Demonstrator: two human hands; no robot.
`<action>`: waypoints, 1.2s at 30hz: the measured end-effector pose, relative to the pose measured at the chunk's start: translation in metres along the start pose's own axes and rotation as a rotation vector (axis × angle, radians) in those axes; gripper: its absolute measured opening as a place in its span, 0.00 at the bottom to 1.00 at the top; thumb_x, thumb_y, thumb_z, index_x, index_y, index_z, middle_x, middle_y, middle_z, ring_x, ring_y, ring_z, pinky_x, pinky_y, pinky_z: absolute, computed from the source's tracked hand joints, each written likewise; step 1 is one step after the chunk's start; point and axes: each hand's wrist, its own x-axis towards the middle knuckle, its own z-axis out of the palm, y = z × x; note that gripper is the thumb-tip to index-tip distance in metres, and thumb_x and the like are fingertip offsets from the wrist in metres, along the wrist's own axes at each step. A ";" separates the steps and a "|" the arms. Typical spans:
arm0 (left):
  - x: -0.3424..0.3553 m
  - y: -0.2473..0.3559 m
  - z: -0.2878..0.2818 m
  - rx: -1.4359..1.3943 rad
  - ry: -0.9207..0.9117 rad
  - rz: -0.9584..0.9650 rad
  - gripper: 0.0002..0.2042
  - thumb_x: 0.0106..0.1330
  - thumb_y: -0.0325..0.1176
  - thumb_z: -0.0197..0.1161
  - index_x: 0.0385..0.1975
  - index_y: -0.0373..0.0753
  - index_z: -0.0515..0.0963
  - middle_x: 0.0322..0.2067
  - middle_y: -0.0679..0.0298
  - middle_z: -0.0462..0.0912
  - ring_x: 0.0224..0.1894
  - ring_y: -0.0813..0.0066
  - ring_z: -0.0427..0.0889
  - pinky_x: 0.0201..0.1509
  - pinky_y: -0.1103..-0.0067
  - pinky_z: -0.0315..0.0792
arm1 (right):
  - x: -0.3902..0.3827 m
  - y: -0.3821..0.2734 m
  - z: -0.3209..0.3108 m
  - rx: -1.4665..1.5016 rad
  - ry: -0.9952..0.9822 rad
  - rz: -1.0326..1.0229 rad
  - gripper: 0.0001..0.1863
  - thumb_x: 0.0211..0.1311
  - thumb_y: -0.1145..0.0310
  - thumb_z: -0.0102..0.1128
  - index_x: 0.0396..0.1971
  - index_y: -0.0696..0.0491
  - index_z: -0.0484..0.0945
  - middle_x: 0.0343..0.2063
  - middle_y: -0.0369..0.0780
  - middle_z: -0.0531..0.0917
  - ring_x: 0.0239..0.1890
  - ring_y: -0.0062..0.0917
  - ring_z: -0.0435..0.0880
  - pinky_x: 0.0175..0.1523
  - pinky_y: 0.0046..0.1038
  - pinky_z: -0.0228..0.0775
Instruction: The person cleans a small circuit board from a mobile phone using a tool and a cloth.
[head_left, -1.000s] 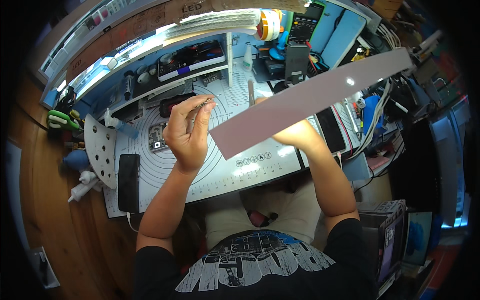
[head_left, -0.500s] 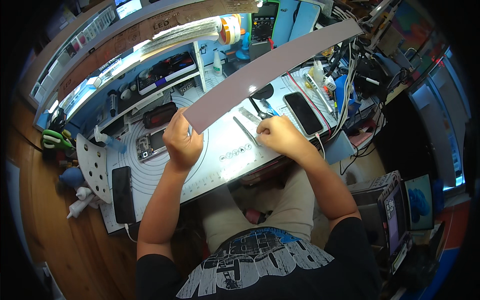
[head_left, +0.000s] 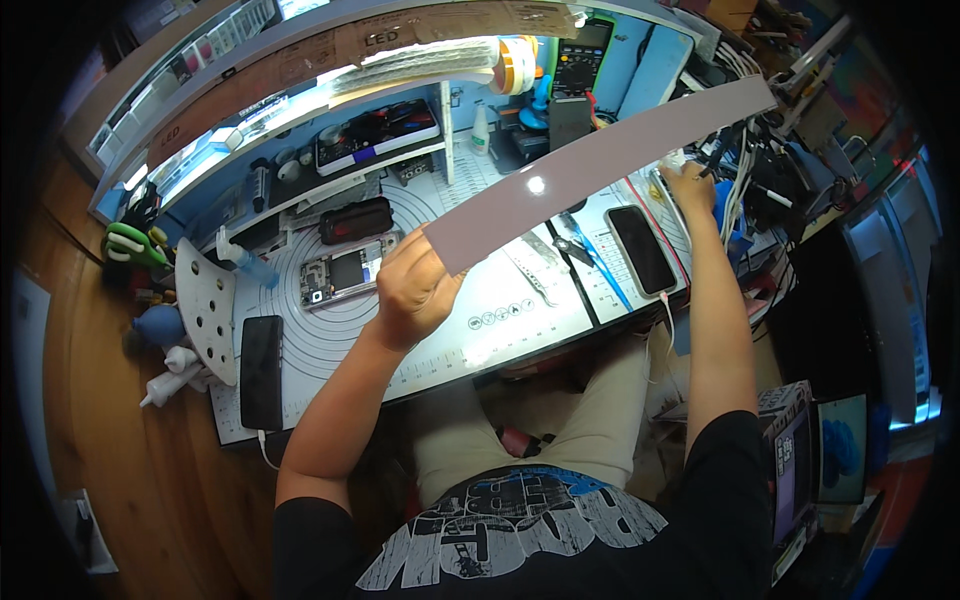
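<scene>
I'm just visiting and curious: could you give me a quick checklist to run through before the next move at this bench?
1. Opened phone lying flat on the printed mat: ok.
2. Tweezers lying on the mat, out of both hands: ok.
3. Left hand holding something: cannot tell; its fingertips are partly hidden, close beside the opened phone.
4. Right hand holding something: cannot tell; it is at the cluttered right end of the bench.
5. Clear camera view of the bench: not ok; the pinkish strip covers part of it.
</scene>
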 end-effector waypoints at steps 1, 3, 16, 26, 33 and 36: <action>0.000 0.000 0.002 0.007 0.000 -0.007 0.10 0.53 0.14 0.69 0.36 0.30 0.85 0.35 0.51 0.86 0.39 0.53 0.87 0.45 0.68 0.81 | 0.000 0.009 -0.002 0.029 -0.004 -0.036 0.30 0.57 0.41 0.69 0.35 0.58 0.86 0.40 0.56 0.87 0.45 0.50 0.87 0.48 0.44 0.77; -0.002 -0.001 0.005 -0.070 -0.017 -0.005 0.11 0.53 0.14 0.69 0.37 0.32 0.85 0.35 0.53 0.86 0.39 0.54 0.87 0.44 0.69 0.81 | 0.001 0.021 0.003 0.007 0.000 -0.094 0.32 0.57 0.41 0.69 0.40 0.60 0.85 0.38 0.54 0.87 0.42 0.48 0.87 0.47 0.43 0.77; -0.016 -0.016 0.005 -0.026 -0.189 -0.065 0.12 0.57 0.15 0.73 0.42 0.28 0.87 0.41 0.52 0.90 0.46 0.66 0.90 0.54 0.74 0.83 | -0.133 -0.050 -0.084 0.938 -0.142 -0.314 0.23 0.57 0.74 0.74 0.54 0.57 0.81 0.49 0.44 0.83 0.51 0.35 0.83 0.60 0.32 0.72; -0.015 -0.013 0.011 -0.125 -0.211 -0.080 0.11 0.60 0.14 0.70 0.42 0.27 0.85 0.45 0.49 0.89 0.50 0.62 0.89 0.56 0.73 0.83 | -0.168 -0.134 -0.154 0.653 0.121 -1.048 0.26 0.43 0.88 0.64 0.47 0.54 0.86 0.44 0.39 0.83 0.47 0.34 0.82 0.54 0.33 0.72; -0.014 -0.012 0.008 -0.172 -0.219 -0.114 0.10 0.62 0.13 0.68 0.43 0.26 0.84 0.46 0.49 0.88 0.52 0.61 0.88 0.57 0.72 0.84 | -0.161 -0.146 -0.160 0.517 0.218 -1.171 0.25 0.44 0.87 0.63 0.45 0.53 0.86 0.43 0.38 0.83 0.46 0.35 0.82 0.54 0.36 0.71; -0.011 -0.012 0.012 -0.166 -0.158 -0.099 0.11 0.57 0.16 0.71 0.40 0.31 0.86 0.40 0.53 0.88 0.43 0.61 0.87 0.47 0.73 0.81 | -0.159 -0.146 -0.162 0.498 0.246 -1.174 0.24 0.45 0.87 0.63 0.45 0.53 0.86 0.42 0.38 0.83 0.46 0.35 0.82 0.54 0.37 0.71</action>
